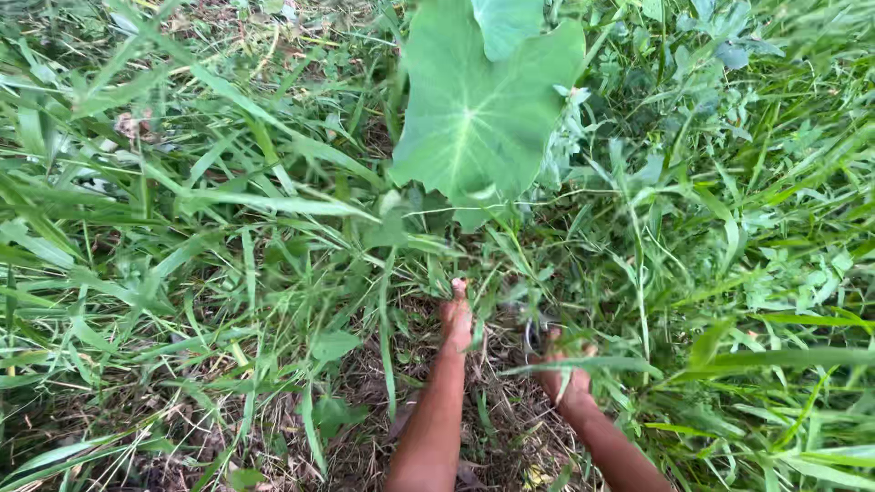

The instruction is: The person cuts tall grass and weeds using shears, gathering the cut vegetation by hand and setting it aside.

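Observation:
My left hand (457, 317) reaches forward low into tall green grass (273, 237), its fingers closed around a bunch of grass stems (460, 273) near the ground. To its right, my right hand (567, 372) is curled in a fist, partly covered by grass blades. A thin, dark curved blade (530, 335), which looks like a small sickle, sticks out from this fist toward the left hand. Both forearms come in from the bottom edge. The base of the stems is hidden by leaves.
A big heart-shaped green leaf (478, 100) hangs just beyond the hands. Dense grass and weeds (747, 228) close in on both sides. Under the forearms lies a patch of brown soil with dry cut stalks (497, 428).

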